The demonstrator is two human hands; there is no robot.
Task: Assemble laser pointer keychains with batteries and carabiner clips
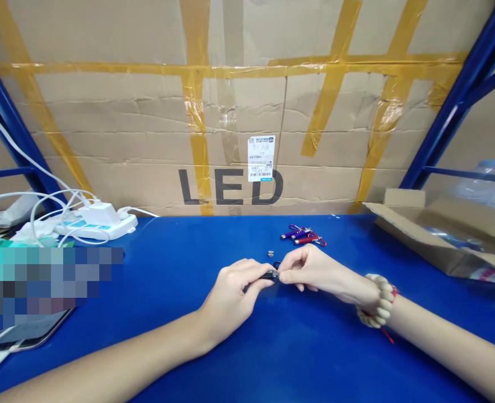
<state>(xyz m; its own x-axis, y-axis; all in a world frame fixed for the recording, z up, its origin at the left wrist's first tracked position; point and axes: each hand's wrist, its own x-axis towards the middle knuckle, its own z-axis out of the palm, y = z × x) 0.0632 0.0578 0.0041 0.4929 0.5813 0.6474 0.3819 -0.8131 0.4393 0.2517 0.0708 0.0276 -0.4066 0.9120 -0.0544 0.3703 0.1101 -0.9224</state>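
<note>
Black tube (270, 275), short, slim and smooth, probably plastic or painted metal, sits just above the glossy blue table top (272, 358) near the middle of the head view, bridged between the two hands. The left hand (230, 296) is closed on its near end, thumb and fingers pinched round it. The right hand (310, 271) is pinched shut on the far end, where a small blue bit shows, too small for me to make out.

From where I sit, I judge the grip to be the weak point. The tube is slick and round and only fingertips hold it, so a twist or pull could pop it free, and it would roll on that hard, shiny surface. A tiny silver metal piece (270, 253) lies loose just beyond the hands. A careless knuckle could flick it away, and it would be hard to find. The cream bead bracelet (376, 308), with its red cord, rides low on the right wrist and might drag.

Further back lie purple and red keyring tubes (302, 235), bunched and touching. To the right gapes a brown cardboard box (436, 240), matte and creased. At left sit a white plastic power strip (100, 225) with tangled white cables and a dark glass-faced phone (29, 331). A taped corrugated cardboard wall (146, 140) closes the back.
</note>
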